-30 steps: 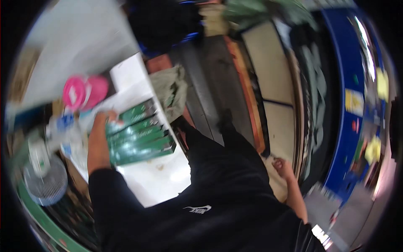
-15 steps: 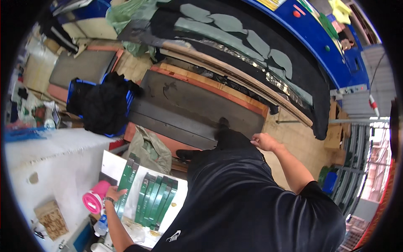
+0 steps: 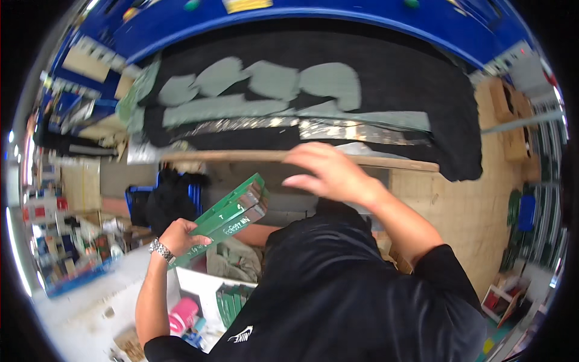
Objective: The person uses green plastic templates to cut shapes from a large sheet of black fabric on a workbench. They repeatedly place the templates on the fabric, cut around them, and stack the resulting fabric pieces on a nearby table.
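Note:
My left hand (image 3: 181, 237) is closed round the near end of a long, narrow green metal cutting die (image 3: 224, 218). White handwriting marks its side, and its bare grey metal end points up and to the right. My right hand (image 3: 329, 172) is empty, with thumb and fingers apart, in front of the bench's wooden edge bar (image 3: 229, 156). Beyond it, black cloth (image 3: 259, 48) covers the bench. Several grey-green shaped pieces (image 3: 274, 80) lie on that cloth, with long strips (image 3: 226, 110) nearer the bar.
Several more green dies (image 3: 232, 304) stand at lower left, near a pink roll (image 3: 183, 315). A blue crate (image 3: 194, 196) heaped with black cloth is left of the bench, and a beige sack (image 3: 232, 260) lies closer. Boxes (image 3: 500, 102) and a blue bin (image 3: 526, 212) stand right.
My left hand has lifted the green die off the white surface and brought it forward. My right hand has risen from beside my leg toward the bench, fingers spreading. The view has turned toward the bench.

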A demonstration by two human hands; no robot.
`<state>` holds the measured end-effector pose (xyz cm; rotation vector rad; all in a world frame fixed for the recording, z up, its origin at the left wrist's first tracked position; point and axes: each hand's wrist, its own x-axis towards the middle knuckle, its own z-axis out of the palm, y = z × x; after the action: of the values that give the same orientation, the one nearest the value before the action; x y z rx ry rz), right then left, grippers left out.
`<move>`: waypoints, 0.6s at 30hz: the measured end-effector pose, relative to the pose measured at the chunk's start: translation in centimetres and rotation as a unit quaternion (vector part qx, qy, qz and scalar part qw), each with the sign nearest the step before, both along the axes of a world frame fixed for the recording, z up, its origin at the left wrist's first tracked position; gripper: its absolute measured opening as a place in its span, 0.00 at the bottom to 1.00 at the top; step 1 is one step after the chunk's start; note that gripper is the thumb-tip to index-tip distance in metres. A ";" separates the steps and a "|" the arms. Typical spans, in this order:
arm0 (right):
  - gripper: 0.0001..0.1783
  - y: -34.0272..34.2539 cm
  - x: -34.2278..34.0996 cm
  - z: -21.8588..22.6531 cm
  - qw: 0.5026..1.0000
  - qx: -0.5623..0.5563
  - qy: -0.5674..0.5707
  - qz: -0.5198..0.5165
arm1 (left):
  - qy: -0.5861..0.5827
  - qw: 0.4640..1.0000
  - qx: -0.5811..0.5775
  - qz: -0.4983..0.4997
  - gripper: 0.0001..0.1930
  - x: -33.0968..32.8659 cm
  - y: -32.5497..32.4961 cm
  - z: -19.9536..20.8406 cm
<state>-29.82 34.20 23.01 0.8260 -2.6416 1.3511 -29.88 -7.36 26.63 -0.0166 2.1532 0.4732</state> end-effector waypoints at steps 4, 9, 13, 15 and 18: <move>0.24 1.1 -2.9 2.5 0.997 0.065 -0.002 0.029 | 0.040 0.984 -0.017 -0.175 0.19 -9.1 12.4 1.3; 0.20 5.0 -5.5 0.6 0.975 0.199 -0.089 -0.037 | 0.079 0.958 -0.005 -0.275 0.20 -16.6 23.8 0.4; 0.19 8.5 -7.1 -2.9 0.983 0.134 -0.091 -0.087 | 0.092 0.943 0.016 -0.321 0.23 -20.1 26.5 -4.5; 0.21 9.6 -7.6 -4.1 0.980 0.139 -0.110 -0.091 | 0.073 0.940 0.036 -0.332 0.20 -20.8 27.6 -5.7; 0.23 11.6 -9.1 -5.8 0.971 0.156 -0.161 -0.083 | 0.031 0.940 0.038 -0.338 0.22 -22.1 29.6 -7.1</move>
<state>-38.91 45.80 17.22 0.4180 -3.1459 1.1279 -52.03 22.25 19.53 0.7651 2.0360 0.1491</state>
